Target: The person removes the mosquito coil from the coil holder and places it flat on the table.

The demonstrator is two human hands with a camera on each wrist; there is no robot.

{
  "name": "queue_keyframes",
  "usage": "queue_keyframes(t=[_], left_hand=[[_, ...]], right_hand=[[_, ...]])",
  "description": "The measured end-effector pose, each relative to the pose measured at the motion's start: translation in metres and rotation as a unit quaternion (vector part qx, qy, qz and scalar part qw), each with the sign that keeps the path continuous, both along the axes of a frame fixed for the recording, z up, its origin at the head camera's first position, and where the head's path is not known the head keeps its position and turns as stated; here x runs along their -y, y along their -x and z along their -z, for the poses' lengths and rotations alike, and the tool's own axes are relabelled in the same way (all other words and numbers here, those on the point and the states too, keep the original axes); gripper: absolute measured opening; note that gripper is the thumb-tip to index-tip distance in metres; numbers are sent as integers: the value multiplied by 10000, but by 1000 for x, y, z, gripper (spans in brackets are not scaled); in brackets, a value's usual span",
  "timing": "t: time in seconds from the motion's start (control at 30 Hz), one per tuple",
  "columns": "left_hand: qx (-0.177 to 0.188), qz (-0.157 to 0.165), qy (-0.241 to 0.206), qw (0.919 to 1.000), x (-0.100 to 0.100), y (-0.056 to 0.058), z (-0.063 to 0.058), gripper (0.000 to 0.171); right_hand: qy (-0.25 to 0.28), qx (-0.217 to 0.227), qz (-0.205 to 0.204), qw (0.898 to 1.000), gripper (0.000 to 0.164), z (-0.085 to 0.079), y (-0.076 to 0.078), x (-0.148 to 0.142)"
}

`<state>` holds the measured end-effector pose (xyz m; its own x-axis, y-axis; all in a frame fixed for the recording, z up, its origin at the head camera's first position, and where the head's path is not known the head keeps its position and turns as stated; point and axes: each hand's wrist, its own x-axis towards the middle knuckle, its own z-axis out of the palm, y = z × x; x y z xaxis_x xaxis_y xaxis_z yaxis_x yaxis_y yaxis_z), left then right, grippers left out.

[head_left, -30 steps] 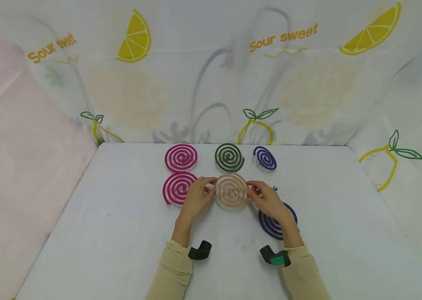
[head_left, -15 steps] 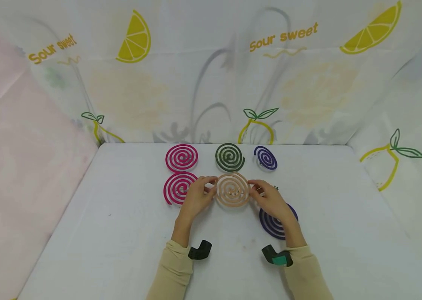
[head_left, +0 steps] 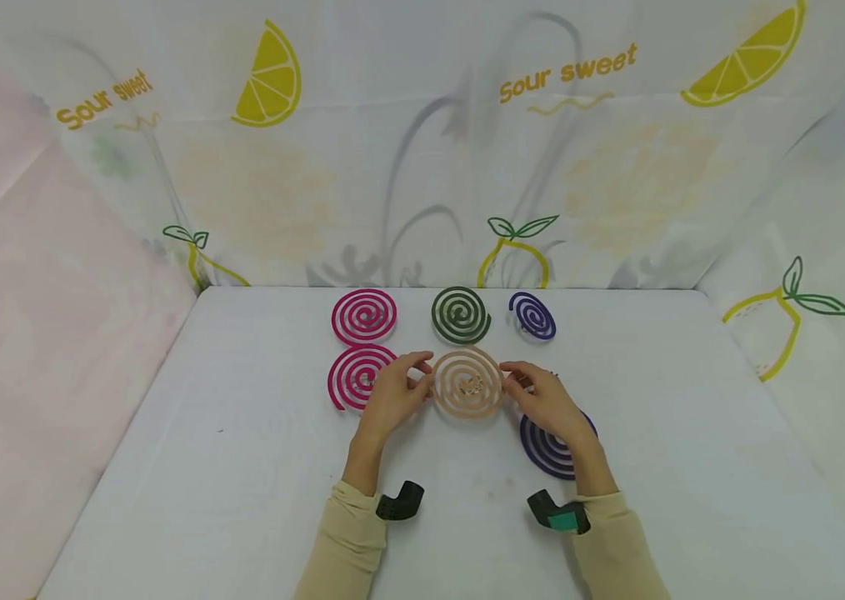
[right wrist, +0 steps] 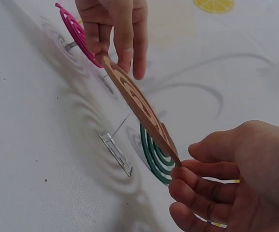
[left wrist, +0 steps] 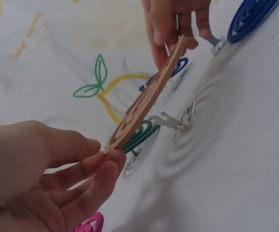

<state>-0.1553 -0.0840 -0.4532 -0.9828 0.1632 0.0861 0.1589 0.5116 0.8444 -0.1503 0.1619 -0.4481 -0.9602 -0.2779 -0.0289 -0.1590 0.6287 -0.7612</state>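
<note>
A tan mosquito coil (head_left: 460,383) is held between both hands, tilted, over a small metal stand (left wrist: 184,126) on the table. My left hand (head_left: 392,396) pinches the coil's left edge with thumb and fingertips. At the opposite edge, my right hand (head_left: 546,404) has its fingertips against the rim, the thumb just above it. In the right wrist view, a thin prong of the stand rises toward the coil's underside. Just behind is a green coil (head_left: 459,315). A pink coil (head_left: 347,379) lies partly behind the left hand, a dark blue coil (head_left: 542,446) partly under the right wrist.
Along the back of the white table (head_left: 227,483) stand another pink coil (head_left: 364,317) and a smaller-looking, tilted blue coil (head_left: 533,317). A printed cloth (head_left: 392,150) with lemons hangs behind. Each wrist wears a black camera mount (head_left: 402,502).
The tan coil has shifted slightly right and its near edge sits a little lower in view. My right hand has moved a little to the right; the left stays almost in place.
</note>
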Motion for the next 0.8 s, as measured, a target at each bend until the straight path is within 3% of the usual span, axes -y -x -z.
queue_keyframes(t=[0.43,0.8], left_hand=[[455,83,-131,9988,1,-2,-3,33],[583,759,35,9954,1,-2,-3,29]], right_hand=[[3,163,14,9999,26,0,-1,-1],[260,439,-208,9985,16,7,0,-5]])
